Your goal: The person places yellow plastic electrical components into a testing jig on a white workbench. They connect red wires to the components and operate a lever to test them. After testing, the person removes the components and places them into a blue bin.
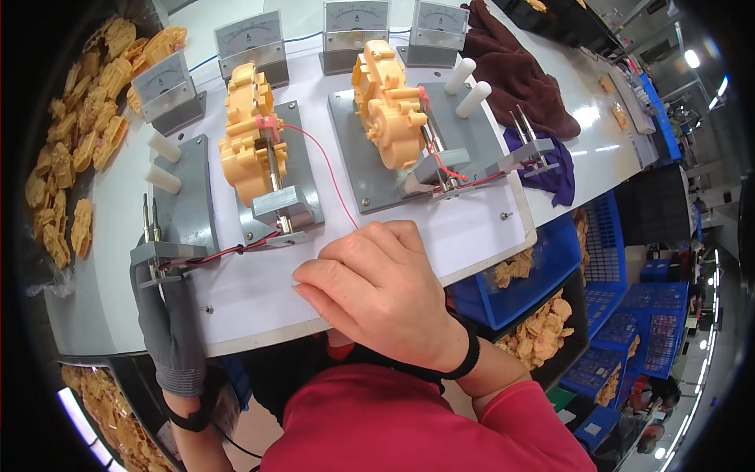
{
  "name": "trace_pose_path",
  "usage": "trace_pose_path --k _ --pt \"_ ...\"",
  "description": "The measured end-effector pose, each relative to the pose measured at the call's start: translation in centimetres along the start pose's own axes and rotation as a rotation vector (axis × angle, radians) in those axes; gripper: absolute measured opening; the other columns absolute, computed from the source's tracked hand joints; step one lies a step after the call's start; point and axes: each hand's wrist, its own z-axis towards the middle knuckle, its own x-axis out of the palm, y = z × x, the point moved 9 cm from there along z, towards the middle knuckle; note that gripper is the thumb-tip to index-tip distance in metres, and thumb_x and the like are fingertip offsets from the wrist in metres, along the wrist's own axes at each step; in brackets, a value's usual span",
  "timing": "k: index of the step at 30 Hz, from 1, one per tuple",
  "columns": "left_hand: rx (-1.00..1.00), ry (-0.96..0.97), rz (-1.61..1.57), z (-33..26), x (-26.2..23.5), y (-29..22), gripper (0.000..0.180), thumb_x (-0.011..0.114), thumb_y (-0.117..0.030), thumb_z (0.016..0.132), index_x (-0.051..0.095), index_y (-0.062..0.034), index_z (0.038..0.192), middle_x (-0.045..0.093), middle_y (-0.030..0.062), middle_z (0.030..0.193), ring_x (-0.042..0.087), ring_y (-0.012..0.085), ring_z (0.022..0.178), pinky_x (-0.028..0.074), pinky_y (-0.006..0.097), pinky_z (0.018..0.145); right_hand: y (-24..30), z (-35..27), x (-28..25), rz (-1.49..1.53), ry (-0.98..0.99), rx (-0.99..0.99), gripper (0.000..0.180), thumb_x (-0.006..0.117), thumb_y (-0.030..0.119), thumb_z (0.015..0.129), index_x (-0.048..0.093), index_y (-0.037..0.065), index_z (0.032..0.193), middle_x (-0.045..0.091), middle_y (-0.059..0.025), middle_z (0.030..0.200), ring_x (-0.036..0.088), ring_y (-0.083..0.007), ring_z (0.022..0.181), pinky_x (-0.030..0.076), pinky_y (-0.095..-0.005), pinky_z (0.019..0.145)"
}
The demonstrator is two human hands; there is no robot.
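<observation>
My left hand (pixel 171 334), in a grey glove, is at the left front of the white board, up against a metal bracket (pixel 165 253) with two upright pins; its fingers are mostly hidden there. My bare right hand (pixel 381 287) is closed over the board's front edge, fingers curled; what they may hold is hidden. A thin red wire (pixel 322 149) runs from a yellow plastic gear housing (pixel 250 134) down to the knuckles of this hand. That housing sits on a grey fixture with a metal clamp block (pixel 281 206). A second yellow housing (pixel 387 110) stands on the right fixture.
Several analog meters (pixel 355 23) line the back. White pegs (pixel 474 100) rise from the grey plates. Loose yellow housings (pixel 82 141) pile up at left. A brown cloth (pixel 523 71) lies at right, beside a purple cloth (pixel 550 177). Blue crates (pixel 519 267) stand below the table.
</observation>
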Motion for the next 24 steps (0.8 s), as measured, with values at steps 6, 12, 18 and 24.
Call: trace_pose_path --k 6,12,18,24 --pt "0.003 0.015 -0.057 0.3 0.3 -0.9 0.035 0.043 -0.011 0.104 0.050 0.0045 0.135 0.054 0.0181 0.135 0.053 0.0273 0.125 0.039 0.038 0.108 0.1 0.0 0.1 -0.019 -0.010 -0.006 0.020 0.081 0.013 0.073 0.071 0.016 0.090 0.060 0.0048 0.084 0.057 -0.0166 0.076 0.039 -0.0325 0.077" --pt "0.032 -0.016 -0.060 0.3 -0.1 -2.2 0.038 0.043 -0.006 0.100 0.050 0.0039 0.136 0.052 0.0203 0.140 0.052 0.0312 0.129 0.037 0.038 0.111 0.5 0.1 0.2 -0.068 -0.013 -0.054 0.020 0.080 0.013 0.074 0.067 0.016 0.088 0.056 0.0036 0.083 0.056 -0.0161 0.076 0.039 -0.0329 0.078" --pt "0.041 -0.046 -0.087 0.3 -0.3 -2.5 0.039 0.045 -0.007 0.099 0.050 0.0037 0.136 0.051 0.0208 0.142 0.050 0.0325 0.131 0.036 0.039 0.113 0.6 0.2 0.3 -0.034 0.002 -0.033 0.022 0.083 0.009 0.070 0.072 0.015 0.088 0.060 0.0029 0.081 0.057 -0.0188 0.075 0.040 -0.0337 0.076" --pt "0.116 -0.092 -0.081 0.2 -0.6 -2.8 0.041 0.048 -0.008 0.099 0.050 0.0029 0.138 0.052 0.0210 0.142 0.050 0.0339 0.133 0.035 0.039 0.114 0.8 0.4 0.5 -0.054 0.017 -0.040 0.020 0.082 0.006 0.070 0.073 0.013 0.087 0.060 0.0024 0.080 0.056 -0.0189 0.074 0.039 -0.0342 0.074"
